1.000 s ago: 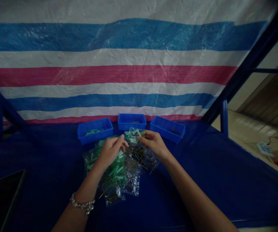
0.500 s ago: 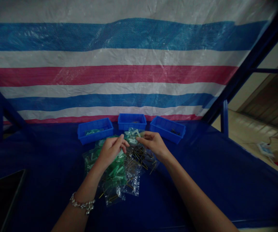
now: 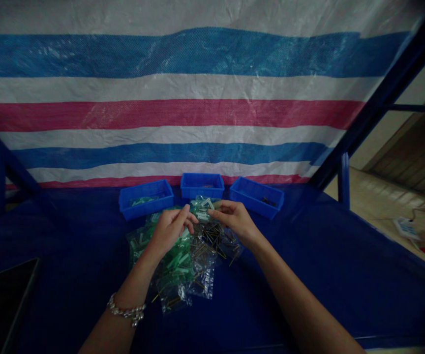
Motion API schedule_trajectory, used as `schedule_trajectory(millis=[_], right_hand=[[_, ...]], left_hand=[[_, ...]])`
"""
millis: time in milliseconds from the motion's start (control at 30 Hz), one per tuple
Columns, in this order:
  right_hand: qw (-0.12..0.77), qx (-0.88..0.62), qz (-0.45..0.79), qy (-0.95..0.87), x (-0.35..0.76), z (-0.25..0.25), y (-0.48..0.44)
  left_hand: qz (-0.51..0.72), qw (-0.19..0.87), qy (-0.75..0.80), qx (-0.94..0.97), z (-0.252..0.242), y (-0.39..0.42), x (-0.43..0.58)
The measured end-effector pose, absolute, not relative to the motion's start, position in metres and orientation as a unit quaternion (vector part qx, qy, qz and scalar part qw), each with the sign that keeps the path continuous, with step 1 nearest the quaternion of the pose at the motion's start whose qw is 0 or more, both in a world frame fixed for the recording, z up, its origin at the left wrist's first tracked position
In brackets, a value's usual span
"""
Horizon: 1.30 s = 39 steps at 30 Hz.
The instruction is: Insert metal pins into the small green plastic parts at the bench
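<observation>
Between my hands is a small clear plastic bag [image 3: 201,209] with pale green and white pieces inside. My right hand [image 3: 236,221] pinches its right side between thumb and fingers. At the bag's left edge is my left hand [image 3: 170,228], its thumb raised apart from loosely bent fingers; nothing shows in its grip. Under both hands spreads a pile of clear bags. Bright green pieces [image 3: 177,260] fill those on the left, partly covered by my left hand. Thin dark and brass-coloured pins [image 3: 214,235] lie in bags on the right.
Three blue bins stand behind the pile: a left bin [image 3: 146,199] with green pieces, a middle bin [image 3: 202,186] with little visible inside, and a right bin [image 3: 257,196] with dark pieces. A dark flat device [image 3: 4,300] lies left on the blue table [image 3: 326,275]. A striped sheet [image 3: 197,115] hangs behind.
</observation>
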State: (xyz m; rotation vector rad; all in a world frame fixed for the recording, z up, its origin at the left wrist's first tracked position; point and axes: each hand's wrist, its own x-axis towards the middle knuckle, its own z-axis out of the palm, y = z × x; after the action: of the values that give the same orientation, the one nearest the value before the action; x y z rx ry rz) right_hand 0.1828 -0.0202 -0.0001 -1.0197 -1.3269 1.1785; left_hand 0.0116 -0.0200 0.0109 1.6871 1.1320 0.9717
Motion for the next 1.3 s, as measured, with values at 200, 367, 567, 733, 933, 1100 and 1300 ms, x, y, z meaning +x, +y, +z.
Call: schedule_trajectory(millis=[200,367,567,733,933,1100,1300], right_hand=[[0.517,-0.429,0.502,-0.545,0.1824,0.001,-0.0201],[0.522,-0.407,0.503,-0.555,0.1829,-0.0008,-0.0199],[0.527,-0.386,0.497,-0.571,0.1834,-0.005,-0.0193],[0.541,-0.335,0.436,-0.637,0.1865,-0.0048,-0.0176],[0.511,-0.338,0.396,-0.683,0.1887,-0.0076,-0.0162],[0.519,-0.321,0.392,-0.689,0.1881,-0.0063,-0.0172],[0.535,-0.35,0.472,-0.607,0.1852,-0.0014,-0.0199]], left_hand=[[0.39,0.437,0.452,0.672,0.0113,-0.02,0.0118],[0.392,0.451,0.448,0.665,0.01,-0.0193,0.0122],[0.383,0.481,0.452,0.647,0.0129,-0.0214,0.0122],[0.383,0.498,0.453,0.633,0.0139,-0.0219,0.0127],[0.378,0.495,0.443,0.645,0.0158,-0.0229,0.0142],[0.406,0.49,0.452,0.626,0.0157,-0.0231,0.015],[0.423,0.479,0.455,0.62,0.0116,-0.0207,0.0145]])
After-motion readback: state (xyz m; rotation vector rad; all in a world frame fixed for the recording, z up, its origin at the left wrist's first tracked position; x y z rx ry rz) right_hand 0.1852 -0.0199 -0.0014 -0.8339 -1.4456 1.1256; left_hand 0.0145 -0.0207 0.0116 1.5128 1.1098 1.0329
